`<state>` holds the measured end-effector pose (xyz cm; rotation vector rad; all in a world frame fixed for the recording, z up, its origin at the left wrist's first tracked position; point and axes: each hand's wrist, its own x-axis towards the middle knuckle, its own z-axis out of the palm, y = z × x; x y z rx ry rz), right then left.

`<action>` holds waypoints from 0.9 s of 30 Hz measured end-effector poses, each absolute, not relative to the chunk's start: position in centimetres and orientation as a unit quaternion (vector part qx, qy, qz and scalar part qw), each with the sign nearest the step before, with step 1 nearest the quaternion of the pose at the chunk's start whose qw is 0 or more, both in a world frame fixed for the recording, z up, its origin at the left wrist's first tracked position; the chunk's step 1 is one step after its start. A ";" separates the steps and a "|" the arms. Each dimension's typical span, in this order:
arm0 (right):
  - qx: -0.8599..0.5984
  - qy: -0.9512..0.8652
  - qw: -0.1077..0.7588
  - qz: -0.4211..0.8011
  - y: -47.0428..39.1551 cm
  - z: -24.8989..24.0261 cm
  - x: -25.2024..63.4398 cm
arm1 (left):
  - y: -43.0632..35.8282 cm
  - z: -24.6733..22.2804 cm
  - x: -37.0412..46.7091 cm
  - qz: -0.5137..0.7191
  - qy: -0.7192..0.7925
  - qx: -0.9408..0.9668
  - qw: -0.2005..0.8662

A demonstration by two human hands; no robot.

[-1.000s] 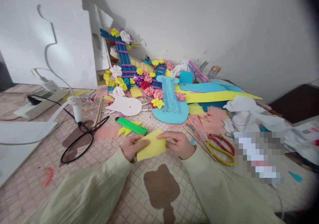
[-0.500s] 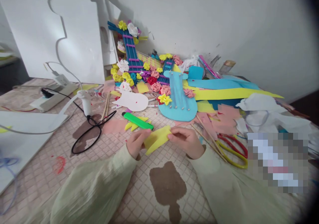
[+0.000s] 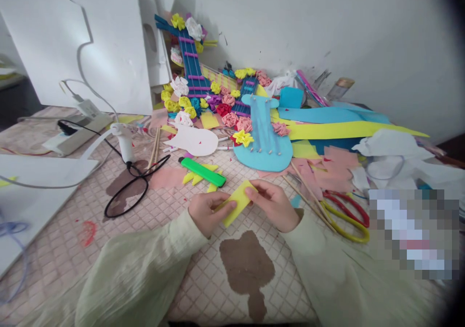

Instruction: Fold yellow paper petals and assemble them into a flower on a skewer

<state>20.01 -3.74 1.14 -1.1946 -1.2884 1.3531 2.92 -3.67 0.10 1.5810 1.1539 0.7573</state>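
Note:
Between my two hands is a narrow folded strip of yellow paper [image 3: 238, 205], held at a slant above the table. My left hand [image 3: 209, 212] pinches its lower left part, thumb on top. The upper right part is pinched by my right hand [image 3: 273, 204]. Just beyond my left hand lies a green cutter [image 3: 203, 172], resting over several pointed yellow paper pieces [image 3: 189, 177]. A light blue guitar-shaped cutout [image 3: 263, 155] with a yellow flower on it is behind the hands.
A glue gun [image 3: 124, 143] with a black cable [image 3: 105, 210] is at left. Scissors [image 3: 348, 220] and thin wooden sticks [image 3: 308, 198] lie at right. Paper flowers [image 3: 230, 119] and dark blue instrument shapes [image 3: 192, 70] are piled against the wall.
The yellow paper has gone from a wider, loosely folded piece to a narrower strip. My left thumb has moved onto it, and the view has shifted slightly.

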 end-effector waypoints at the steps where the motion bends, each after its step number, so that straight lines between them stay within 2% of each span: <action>1: -0.486 -0.523 0.442 0.543 -3.8 1.1 20.0 | -3.7 0.2 3.0 0.308 0.478 0.653 0.501; 5: -0.491 -0.533 0.440 0.531 -3.8 1.1 19.9 | -4.0 0.5 3.1 0.287 0.477 0.653 0.513; 18: -0.510 -0.540 0.440 0.505 -3.9 1.2 20.1 | -4.2 0.8 3.5 0.264 0.415 0.569 0.659; 27: -0.506 -0.588 0.419 0.472 -4.4 1.1 19.7 | -4.0 1.0 3.5 0.253 0.444 0.603 0.613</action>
